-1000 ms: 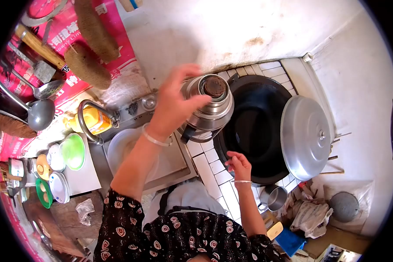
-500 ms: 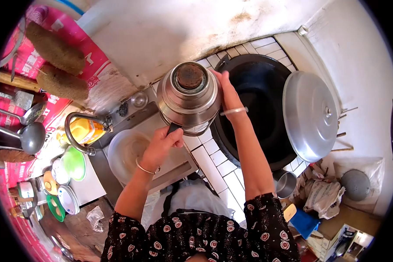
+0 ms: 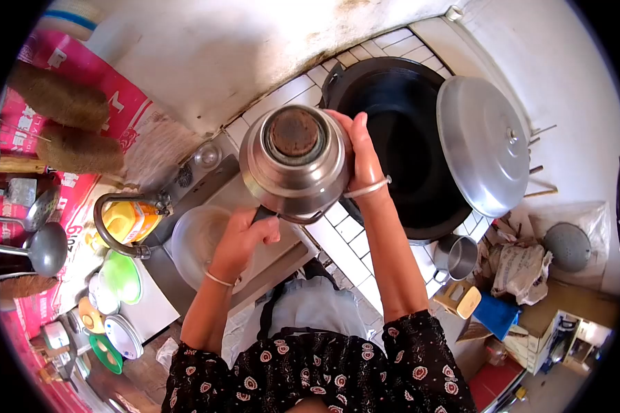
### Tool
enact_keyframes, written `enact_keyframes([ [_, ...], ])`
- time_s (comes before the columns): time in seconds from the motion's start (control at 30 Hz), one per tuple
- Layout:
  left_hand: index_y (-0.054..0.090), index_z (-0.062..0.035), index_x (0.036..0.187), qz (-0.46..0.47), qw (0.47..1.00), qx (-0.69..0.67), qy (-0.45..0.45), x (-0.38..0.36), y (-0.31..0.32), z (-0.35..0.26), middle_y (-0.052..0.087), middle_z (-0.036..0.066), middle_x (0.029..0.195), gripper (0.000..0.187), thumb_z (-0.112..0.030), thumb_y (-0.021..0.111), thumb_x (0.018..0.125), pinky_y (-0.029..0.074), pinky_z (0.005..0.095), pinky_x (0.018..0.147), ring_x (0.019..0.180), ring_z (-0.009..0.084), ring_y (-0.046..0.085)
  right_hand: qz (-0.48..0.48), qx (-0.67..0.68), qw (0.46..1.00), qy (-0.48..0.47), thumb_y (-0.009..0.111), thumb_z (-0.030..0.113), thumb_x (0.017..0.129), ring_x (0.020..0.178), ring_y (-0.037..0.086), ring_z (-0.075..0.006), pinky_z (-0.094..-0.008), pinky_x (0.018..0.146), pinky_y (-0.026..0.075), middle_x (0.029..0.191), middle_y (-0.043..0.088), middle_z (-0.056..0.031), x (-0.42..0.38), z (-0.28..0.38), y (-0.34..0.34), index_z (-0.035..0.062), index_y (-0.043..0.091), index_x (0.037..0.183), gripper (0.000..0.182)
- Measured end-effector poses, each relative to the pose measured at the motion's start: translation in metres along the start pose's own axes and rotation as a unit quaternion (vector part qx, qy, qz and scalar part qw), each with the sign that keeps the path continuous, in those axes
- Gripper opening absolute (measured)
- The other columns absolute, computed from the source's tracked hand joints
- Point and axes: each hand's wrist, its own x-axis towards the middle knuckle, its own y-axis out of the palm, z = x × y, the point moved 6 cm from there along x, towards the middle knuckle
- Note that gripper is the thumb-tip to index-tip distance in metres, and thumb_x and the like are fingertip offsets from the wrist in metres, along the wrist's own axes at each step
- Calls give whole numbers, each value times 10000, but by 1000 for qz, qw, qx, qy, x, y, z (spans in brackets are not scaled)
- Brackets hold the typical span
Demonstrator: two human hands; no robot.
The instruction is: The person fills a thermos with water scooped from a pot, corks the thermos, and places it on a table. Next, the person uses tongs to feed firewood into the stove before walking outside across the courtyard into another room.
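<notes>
A metal thermos flask [image 3: 293,172] with a brown cork stopper [image 3: 294,132] in its mouth is held up in front of me, over the counter between sink and wok. My left hand [image 3: 244,237] is closed around its dark handle [image 3: 263,213] on the near left side. My right hand [image 3: 364,155] lies along the flask's right side, palm against the metal, thumb upright. Behind that hand sits a large black wok [image 3: 399,199] set into the tiled stove. A domed metal lid [image 3: 482,148] rests on the wok's right edge.
At left, the sink [image 3: 275,272] holds a translucent basin [image 3: 186,241] under a curved faucet [image 3: 107,206]. A yellow bottle [image 3: 131,220] stands behind the faucet. Ladles [image 3: 47,251] hang at far left above stacked plates [image 3: 122,337]. A metal pot [image 3: 456,256] is by the stove's right corner.
The flask looks slightly nearer and a little lower, with both hands still on it. My view has shifted, so the wok and lid appear higher in the picture. The stopper stays in.
</notes>
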Motion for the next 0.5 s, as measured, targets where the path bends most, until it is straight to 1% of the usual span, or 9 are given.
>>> enact_keyframes([
  [0.1, 494, -6, 641, 35, 999, 14, -12, -18, 3, -3, 482, 37, 614, 178, -113, 472, 782, 447, 286, 655, 619, 133, 496, -45, -23, 998, -22, 292, 575, 863, 1095, 460, -208, -318, 959, 332, 1180, 487, -130, -35, 8, 2, -39, 383, 1215, 714],
  [0.13, 499, -6, 645, 45, 999, 18, -21, -24, 4, -4, 486, 34, 614, 170, -110, 479, 778, 448, 284, 654, 617, 128, 497, -47, -9, 998, -44, 290, 572, 865, 1103, 455, -212, -323, 965, 327, 1185, 482, -133, -47, 14, 6, -43, 375, 1219, 714],
  [0.17, 504, -6, 648, 56, 998, 23, -30, -31, 5, -6, 490, 32, 615, 162, -107, 487, 774, 448, 283, 652, 616, 123, 499, -87, 15, 995, -55, 293, 504, 901, 1036, 478, -159, -283, 920, 346, 1121, 517, -102, -61, 17, 8, -41, 417, 1190, 629],
  [0.23, 514, -7, 657, 88, 994, 32, -50, -43, 9, -8, 495, 26, 616, 148, -106, 501, 767, 449, 280, 649, 610, 113, 498, -115, 15, 990, -77, 301, 500, 901, 1037, 474, -158, -280, 921, 344, 1128, 511, -97, -88, 25, 14, -38, 416, 1191, 622],
  [0.3, 524, -9, 668, 121, 990, 36, -70, -53, 13, -8, 497, 19, 618, 138, -110, 513, 761, 450, 279, 644, 603, 104, 495, -149, -30, 984, -95, 337, 551, 869, 1042, 465, -166, -281, 922, 336, 1126, 507, -106, -114, 29, 14, -34, 411, 1199, 676],
  [0.37, 534, -10, 680, 166, 982, 44, -74, -61, 15, -4, 511, 19, 623, 137, -124, 526, 756, 453, 274, 641, 601, 103, 497, -187, -41, 976, -106, 344, 572, 857, 1049, 460, -174, -283, 927, 329, 1131, 503, -116, -139, 30, 14, -35, 409, 1202, 701],
  [0.5, 540, -11, 688, 228, 967, 76, -83, -80, 26, -4, 520, 19, 627, 157, -155, 544, 749, 445, 261, 630, 602, 100, 501, -250, -70, 957, -128, 341, 561, 863, 1069, 448, -183, -290, 934, 319, 1141, 499, -123, -185, 32, 13, -39, 419, 1194, 689],
])
